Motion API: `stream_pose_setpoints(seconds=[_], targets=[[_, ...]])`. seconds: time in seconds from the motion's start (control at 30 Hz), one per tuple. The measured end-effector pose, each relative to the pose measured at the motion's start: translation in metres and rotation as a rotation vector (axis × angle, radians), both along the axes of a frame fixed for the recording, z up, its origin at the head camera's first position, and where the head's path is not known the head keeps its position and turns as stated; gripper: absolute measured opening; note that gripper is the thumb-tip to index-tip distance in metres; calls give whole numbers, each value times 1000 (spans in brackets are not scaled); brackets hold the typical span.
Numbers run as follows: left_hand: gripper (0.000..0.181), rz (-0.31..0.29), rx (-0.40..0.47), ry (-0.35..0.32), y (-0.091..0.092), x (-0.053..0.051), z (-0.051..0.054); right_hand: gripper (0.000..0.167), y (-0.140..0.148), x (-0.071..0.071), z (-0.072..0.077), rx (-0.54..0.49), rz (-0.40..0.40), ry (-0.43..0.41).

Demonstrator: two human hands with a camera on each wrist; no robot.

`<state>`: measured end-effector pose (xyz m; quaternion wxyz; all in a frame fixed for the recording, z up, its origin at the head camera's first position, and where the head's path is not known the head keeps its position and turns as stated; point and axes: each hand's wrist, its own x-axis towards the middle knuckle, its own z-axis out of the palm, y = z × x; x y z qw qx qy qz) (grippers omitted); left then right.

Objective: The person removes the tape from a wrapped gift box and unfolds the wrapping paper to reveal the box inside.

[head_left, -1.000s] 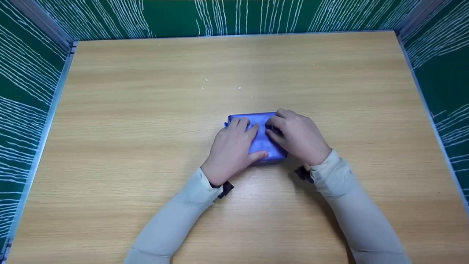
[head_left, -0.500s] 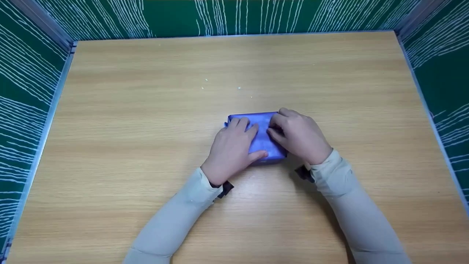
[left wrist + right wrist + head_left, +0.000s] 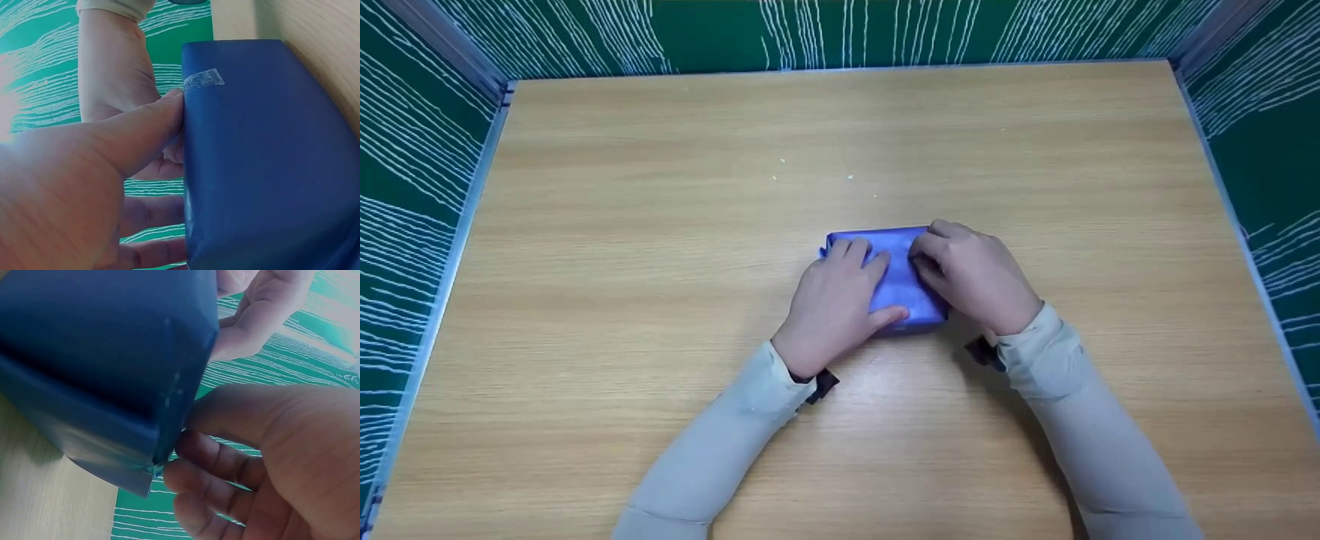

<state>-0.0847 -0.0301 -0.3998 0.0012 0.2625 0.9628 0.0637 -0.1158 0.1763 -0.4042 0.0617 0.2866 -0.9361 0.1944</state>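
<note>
A box wrapped in shiny blue paper [image 3: 901,289] lies on the table in front of me. My left hand [image 3: 834,304] rests on its left part, fingers fairly straight, thumb stretched along the near edge. At the upper right of the box, my right hand [image 3: 976,274] touches the top with curled fingers; thumb and index tips come close together, and what lies between them is hidden. A piece of clear tape [image 3: 203,79] sticks to the side in the left wrist view. One end shows a folded paper flap [image 3: 95,444] standing away from the box in the right wrist view.
The wood-grain table [image 3: 622,225] spreads around the box, with several tiny white specks beyond it. Green walls with white streaks [image 3: 712,37] enclose the back and both sides. Blue edging [image 3: 457,232] runs along the table's borders.
My right thumb and fingertips have shifted slightly to the right on the box top, and the dark gap between them has narrowed. The left hand and the box stay in place.
</note>
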Motion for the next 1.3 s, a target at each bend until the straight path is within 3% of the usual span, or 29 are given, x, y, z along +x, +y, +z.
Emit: stream_pose_setpoints(seconds=[0.3,0.6,1.0,1.3], targets=[[74,-5,-9,15,-1,1,0,4,2,-1,-1,-26,7,34],[76,-5,-7,7,-1,0,1,14,-1,0,-2,-17,-64,-42],[77,2,-10,-23,0,0,0,5,-2,-1,-3,-68,-88,-54],[75,-11,-28,23,0,0,-1,4,-1,1,-1,-67,-113,-89]])
